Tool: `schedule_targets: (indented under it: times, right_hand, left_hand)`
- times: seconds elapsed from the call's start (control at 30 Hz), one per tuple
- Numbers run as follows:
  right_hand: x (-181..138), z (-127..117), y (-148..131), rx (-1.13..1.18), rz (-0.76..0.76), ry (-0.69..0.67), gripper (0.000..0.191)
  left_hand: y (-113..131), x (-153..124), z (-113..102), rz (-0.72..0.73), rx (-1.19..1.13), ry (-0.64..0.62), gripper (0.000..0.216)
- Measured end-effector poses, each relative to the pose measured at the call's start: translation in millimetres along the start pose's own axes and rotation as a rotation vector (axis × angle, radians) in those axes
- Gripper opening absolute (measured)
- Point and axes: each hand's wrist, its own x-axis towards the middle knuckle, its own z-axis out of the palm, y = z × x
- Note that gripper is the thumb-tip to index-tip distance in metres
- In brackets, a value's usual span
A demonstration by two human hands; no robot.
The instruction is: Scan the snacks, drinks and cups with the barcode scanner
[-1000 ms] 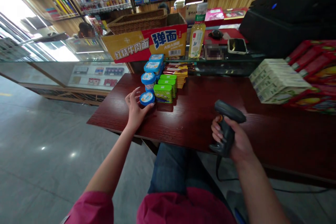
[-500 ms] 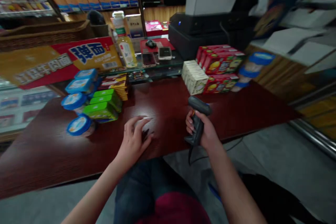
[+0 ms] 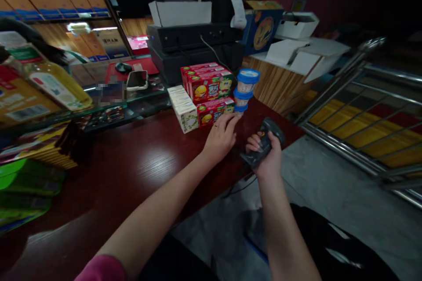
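Note:
My left hand [image 3: 221, 137] reaches over the counter with its fingers stretched out and nothing held in them. Its fingertips are in front of the lowest blue-lidded tub in a stack of tubs [image 3: 246, 82]; whether they touch it I cannot tell. Just behind that hand stand red cartoon-printed boxes [image 3: 209, 85], piled up, with a row of pale small packs [image 3: 183, 107] at their left. My right hand [image 3: 271, 158] is wrapped round the handle of a dark barcode scanner [image 3: 273, 131], held up at the counter's front edge. A cable hangs below it.
Green packs [image 3: 28, 189] and yellow-brown packets [image 3: 42, 147] lie at the left of the dark red counter [image 3: 148, 153]. Behind are an oil bottle [image 3: 57, 83], a phone [image 3: 137, 80] and a black cash drawer [image 3: 194, 59]. A metal rail [image 3: 343, 92] stands at right.
The view has swung right. My left hand has moved from the middle of the counter to the boxes and tubs. My right hand still grips the scanner, now further right and tilted.

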Motion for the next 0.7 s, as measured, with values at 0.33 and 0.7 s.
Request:
schedule_targets:
  times: [0.33, 0.7]
  right_hand:
    - [6, 1, -3, 0.031, 0.017, -0.028, 0.032]
    - [7, -1, 0, 0.018, -0.009, -0.032, 0.033]
  left_hand:
    - [-7, 158, 10, -0.012, -0.212, 0.225, 0.077]
    - [-12, 181, -4, -0.140, -0.304, 0.044, 0.073]
